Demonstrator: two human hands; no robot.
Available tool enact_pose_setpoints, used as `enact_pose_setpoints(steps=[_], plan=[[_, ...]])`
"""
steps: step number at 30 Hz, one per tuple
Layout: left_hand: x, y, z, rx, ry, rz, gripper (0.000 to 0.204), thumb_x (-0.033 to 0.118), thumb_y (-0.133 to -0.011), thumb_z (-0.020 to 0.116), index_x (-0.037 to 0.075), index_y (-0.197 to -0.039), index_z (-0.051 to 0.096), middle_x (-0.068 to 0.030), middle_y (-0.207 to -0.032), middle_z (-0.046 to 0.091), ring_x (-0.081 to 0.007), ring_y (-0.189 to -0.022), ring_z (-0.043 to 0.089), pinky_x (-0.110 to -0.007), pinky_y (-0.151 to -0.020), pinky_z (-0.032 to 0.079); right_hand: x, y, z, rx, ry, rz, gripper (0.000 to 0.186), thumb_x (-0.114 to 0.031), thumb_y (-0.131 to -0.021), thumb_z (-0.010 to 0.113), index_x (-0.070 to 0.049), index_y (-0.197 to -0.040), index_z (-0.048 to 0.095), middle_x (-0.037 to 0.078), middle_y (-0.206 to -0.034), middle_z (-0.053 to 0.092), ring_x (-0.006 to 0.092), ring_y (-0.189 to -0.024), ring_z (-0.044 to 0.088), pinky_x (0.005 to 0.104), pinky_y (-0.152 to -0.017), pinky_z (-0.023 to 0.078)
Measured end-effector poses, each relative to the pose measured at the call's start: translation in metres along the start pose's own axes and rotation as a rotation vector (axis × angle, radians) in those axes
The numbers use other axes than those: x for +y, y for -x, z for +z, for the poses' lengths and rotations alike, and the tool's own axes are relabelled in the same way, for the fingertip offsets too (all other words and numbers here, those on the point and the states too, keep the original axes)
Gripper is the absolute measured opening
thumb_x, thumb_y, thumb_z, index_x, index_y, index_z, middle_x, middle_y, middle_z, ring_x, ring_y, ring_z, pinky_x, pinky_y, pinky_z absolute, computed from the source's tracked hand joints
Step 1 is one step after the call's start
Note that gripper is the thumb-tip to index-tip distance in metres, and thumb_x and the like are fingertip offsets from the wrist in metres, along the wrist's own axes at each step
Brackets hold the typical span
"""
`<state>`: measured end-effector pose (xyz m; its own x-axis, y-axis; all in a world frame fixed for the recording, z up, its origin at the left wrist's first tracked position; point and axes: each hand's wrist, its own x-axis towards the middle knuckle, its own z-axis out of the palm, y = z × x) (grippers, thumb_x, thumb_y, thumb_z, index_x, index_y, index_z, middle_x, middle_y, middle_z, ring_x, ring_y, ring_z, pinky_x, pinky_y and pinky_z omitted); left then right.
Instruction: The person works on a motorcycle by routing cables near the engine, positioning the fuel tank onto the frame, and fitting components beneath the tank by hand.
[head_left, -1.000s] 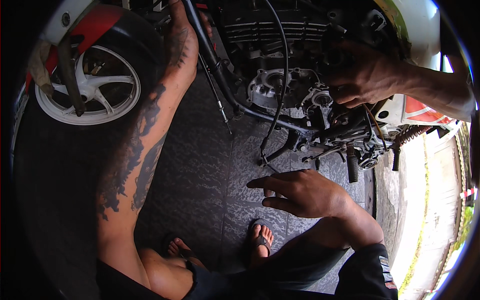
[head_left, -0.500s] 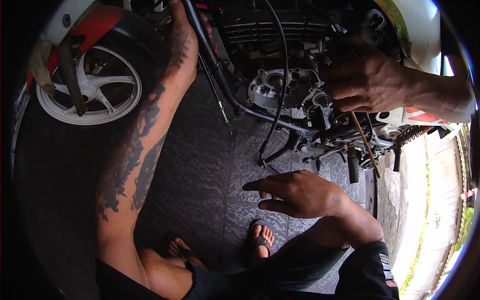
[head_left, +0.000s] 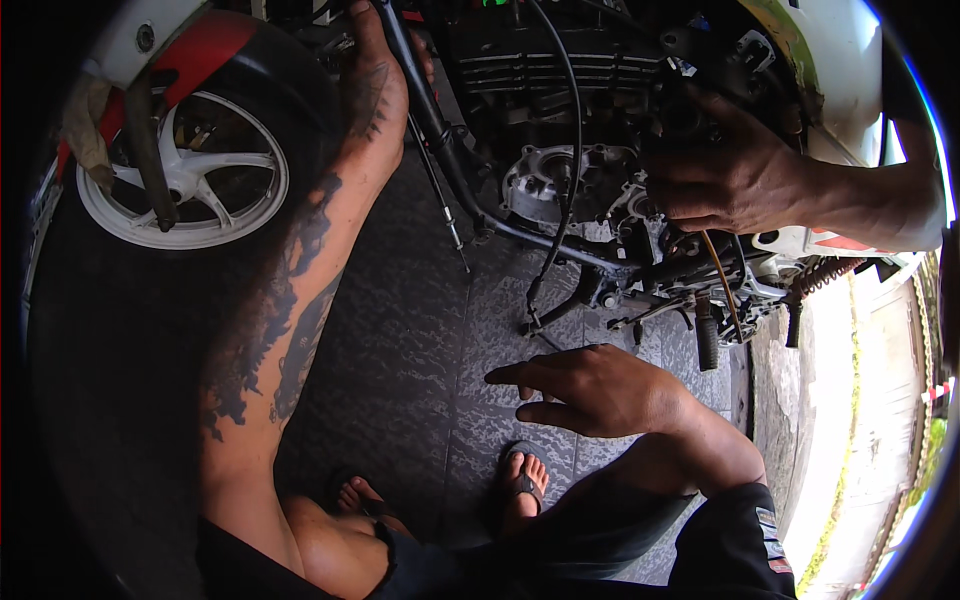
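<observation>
My left hand [head_left: 376,95] reaches up to the black frame tube [head_left: 410,80] of a partly stripped motorcycle. Its thumb lies on the near side, and fingertips show past the tube's other side, so it is closed around it. My right hand [head_left: 600,392] is in the air in front of my right knee, below the engine. Its fingers are loosely stretched and apart, with nothing in them. Above it stands the opened engine case [head_left: 540,185], bare metal showing. A co-worker's hand [head_left: 735,180] comes in from the right over the engine; what its fingers touch is hidden.
At the left is a white spoked wheel [head_left: 180,175] under a red fender. A black cable [head_left: 575,120] hangs across the engine, and a thinner cable [head_left: 447,215] dangles by the frame. A footpeg [head_left: 707,335] and thin orange-brown rod [head_left: 720,280] stick out low right.
My left hand and the frame have shifted slightly right. The co-worker's hand has changed its pose, with a finger lifted, and the orange-brown rod has swung left. My right hand is still.
</observation>
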<state>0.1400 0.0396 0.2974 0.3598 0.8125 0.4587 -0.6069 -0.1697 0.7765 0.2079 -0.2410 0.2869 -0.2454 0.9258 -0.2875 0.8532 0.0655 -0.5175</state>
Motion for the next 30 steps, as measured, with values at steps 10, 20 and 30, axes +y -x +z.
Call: enact_pose_setpoints(steps=[10, 20, 30], plan=[[-0.002, -0.003, -0.006, 0.036, -0.031, -0.025, 0.058, 0.058, -0.096, 0.028, 0.008, -0.079, 0.054, -0.0029, -0.064, 0.054, -0.0148, -0.061, 0.053, -0.028, -0.063, 0.044, 0.001, -0.008, 0.003, -0.013, -0.018, -0.007, 0.043, -0.029, -0.094, 0.052, -0.01, -0.132, 0.047, 0.017, -0.112, 0.063, 0.0327, -0.094, 0.064, 0.0421, -0.078, 0.052], [-0.008, -0.007, -0.007, 0.06, -0.037, -0.047, 0.058, 0.058, -0.096, 0.029, 0.008, -0.08, 0.053, -0.0028, -0.065, 0.054, -0.0148, -0.061, 0.053, -0.028, -0.064, 0.044, 0.0, -0.008, 0.006, -0.011, -0.03, -0.025, 0.044, -0.029, -0.094, 0.053, -0.012, -0.134, 0.046, 0.017, -0.111, 0.063, 0.032, -0.093, 0.064, 0.0419, -0.078, 0.052], [-0.012, -0.012, -0.005, 0.075, -0.057, -0.064, 0.058, 0.059, -0.096, 0.029, 0.008, -0.08, 0.053, -0.0028, -0.066, 0.054, -0.0147, -0.062, 0.053, -0.028, -0.064, 0.043, -0.005, -0.006, 0.002, -0.017, -0.002, 0.005, 0.047, -0.032, -0.093, 0.053, -0.01, -0.134, 0.046, 0.017, -0.112, 0.063, 0.0318, -0.096, 0.064, 0.042, -0.08, 0.052]])
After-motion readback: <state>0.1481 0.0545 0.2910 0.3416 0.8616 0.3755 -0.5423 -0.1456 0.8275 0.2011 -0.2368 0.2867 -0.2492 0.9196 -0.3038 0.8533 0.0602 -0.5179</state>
